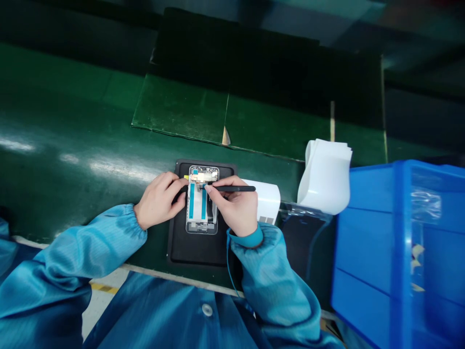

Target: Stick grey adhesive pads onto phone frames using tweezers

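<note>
An opened phone point(198, 201) lies on a black tray point(178, 249), its circuit board and blue strips facing up. My left hand point(160, 198) is at the phone's left edge, fingers bent against it and steadying it. A small yellow tab point(186, 177) shows by the fingertips. In my right hand point(238, 206) a pair of black tweezers point(232, 188) is pinched between thumb and fingers. Its tip points left, over the phone just below the board; whether it touches a part is too small to tell.
Right of the tray is a curled white sheet point(269, 196). Beyond it stand folded white sheets point(325, 179) and a blue bin point(366, 232). A dark plastic sheet point(300, 237) lies between. Green mats point(181, 104) cover the back of the green table point(90, 160). A cord point(228, 261) hangs from my right wristband.
</note>
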A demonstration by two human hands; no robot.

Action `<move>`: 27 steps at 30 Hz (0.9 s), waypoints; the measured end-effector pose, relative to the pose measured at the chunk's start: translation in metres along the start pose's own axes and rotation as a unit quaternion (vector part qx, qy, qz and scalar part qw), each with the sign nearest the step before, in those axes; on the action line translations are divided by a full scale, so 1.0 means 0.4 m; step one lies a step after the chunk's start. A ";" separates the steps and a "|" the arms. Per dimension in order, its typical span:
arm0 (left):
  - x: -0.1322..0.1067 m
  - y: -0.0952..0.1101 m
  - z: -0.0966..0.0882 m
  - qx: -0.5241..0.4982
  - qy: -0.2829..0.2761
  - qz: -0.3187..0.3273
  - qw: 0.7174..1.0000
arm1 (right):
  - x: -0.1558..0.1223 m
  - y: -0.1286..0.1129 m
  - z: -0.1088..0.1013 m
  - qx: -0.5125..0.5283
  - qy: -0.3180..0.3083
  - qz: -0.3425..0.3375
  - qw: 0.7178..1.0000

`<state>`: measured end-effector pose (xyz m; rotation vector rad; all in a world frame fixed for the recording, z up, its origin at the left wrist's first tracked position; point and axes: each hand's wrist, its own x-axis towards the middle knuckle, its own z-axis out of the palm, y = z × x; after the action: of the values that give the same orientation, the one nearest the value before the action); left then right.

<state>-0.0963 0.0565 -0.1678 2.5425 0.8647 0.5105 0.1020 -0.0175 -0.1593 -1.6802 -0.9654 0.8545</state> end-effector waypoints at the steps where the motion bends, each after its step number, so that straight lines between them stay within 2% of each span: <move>1: 0.000 0.000 0.000 0.000 0.000 0.001 1.000 | 0.000 0.001 0.000 0.000 0.000 -0.001 1.000; 27: 0.001 -0.002 0.004 0.012 0.016 0.020 1.000 | -0.002 0.005 -0.003 0.025 -0.010 0.001 1.000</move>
<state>-0.0958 0.0571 -0.1694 2.5849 0.8370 0.5570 0.1032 -0.0192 -0.1607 -1.6332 -0.9479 0.8905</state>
